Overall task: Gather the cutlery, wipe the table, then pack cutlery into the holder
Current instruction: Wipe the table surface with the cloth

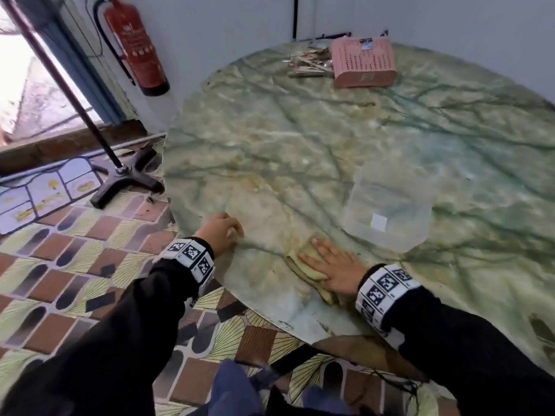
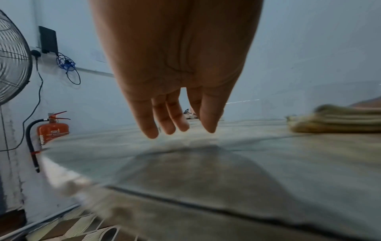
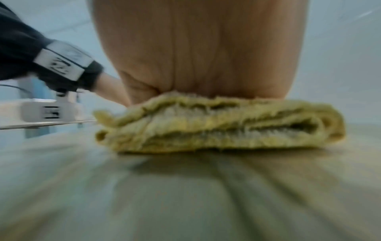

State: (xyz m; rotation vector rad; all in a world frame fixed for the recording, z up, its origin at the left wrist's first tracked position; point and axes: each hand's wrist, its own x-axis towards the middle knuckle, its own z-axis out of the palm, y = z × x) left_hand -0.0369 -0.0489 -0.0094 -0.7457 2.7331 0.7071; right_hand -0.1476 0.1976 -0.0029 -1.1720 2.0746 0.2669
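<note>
Flat on the cloth, the right hand presses with spread fingers to wipe; the left hand, fingers loosely curled, steadies the table.

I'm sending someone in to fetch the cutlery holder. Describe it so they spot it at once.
Start at the round green marble table and look to its far edge by the white wall. The pink holder lies there on its side, right of the pile of cutlery. It is the only pink thing, with rows of small slots; the clear tub nearer the hands is see-through.

Small eatery corner — marble table, wall-mounted fire extinguisher (tiled floor).
</note>
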